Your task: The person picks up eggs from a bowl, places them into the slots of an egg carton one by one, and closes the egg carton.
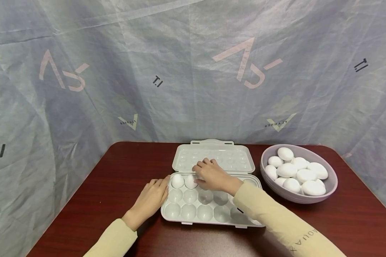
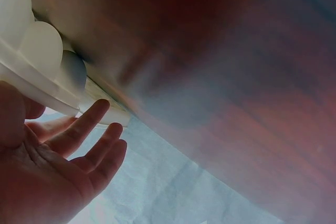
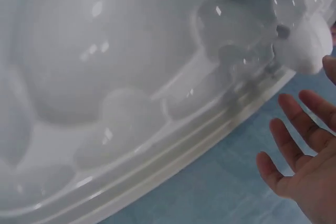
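I am noting a dark red wooden table [image 1: 93, 192] carrying the work. A grey-blue plastic sheet [image 1: 122, 64], printed with pale logos, is hanging behind it and creasing across the whole backdrop.

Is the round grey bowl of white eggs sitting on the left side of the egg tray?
No, the round grey bowl of white eggs sits right of the grey plastic egg tray.
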A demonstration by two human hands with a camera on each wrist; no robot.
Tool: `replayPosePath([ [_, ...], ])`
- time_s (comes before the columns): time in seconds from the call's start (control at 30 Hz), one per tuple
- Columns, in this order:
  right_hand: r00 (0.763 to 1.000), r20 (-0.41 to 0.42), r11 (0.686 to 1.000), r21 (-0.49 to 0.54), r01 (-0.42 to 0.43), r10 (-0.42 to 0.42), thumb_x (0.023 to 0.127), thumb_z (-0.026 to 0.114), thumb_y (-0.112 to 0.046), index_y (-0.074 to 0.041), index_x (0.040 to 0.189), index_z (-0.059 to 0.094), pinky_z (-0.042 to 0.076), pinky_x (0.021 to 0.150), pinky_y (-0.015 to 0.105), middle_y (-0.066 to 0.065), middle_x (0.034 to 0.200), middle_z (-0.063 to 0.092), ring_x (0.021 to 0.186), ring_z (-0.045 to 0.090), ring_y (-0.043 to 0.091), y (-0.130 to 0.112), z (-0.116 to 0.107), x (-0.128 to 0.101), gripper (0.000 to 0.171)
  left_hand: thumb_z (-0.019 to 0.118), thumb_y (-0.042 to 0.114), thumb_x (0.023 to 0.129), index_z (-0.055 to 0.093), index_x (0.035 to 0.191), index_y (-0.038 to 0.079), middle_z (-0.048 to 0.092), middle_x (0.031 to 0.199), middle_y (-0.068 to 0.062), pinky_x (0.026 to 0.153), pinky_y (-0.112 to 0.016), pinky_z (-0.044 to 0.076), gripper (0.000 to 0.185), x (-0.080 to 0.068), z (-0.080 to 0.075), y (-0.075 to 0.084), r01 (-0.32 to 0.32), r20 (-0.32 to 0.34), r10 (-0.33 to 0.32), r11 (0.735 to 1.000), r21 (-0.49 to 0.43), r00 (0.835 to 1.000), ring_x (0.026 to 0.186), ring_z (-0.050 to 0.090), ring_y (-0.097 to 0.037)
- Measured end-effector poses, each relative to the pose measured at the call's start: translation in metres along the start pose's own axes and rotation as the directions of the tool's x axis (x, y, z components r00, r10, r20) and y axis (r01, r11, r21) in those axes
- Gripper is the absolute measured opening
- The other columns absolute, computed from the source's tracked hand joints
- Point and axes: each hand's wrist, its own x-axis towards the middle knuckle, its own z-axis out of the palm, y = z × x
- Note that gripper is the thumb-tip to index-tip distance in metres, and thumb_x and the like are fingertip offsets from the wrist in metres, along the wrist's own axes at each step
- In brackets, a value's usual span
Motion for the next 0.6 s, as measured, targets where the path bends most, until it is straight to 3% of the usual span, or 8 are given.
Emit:
replayPosePath([
  [0.6,0.988,-0.141,0.995,-0.055,-0.079,0.070,0.081,0.067,-0.024,-0.012,0.101,0.062,0.039,0.077,0.046,0.002,0.096,0.059,0.091,0.051,0.025,0.047,-0.031,-0.053,0.023,0.054,0.016,0.089,0.054,0.122,0.002,0.065,0.102,-0.010,0.075,-0.042,0.047,0.036,0.000,0.000,0.000,-0.003,0.000,0.003,1.000,0.006,1.000,0.090,0.059,-0.030],
])
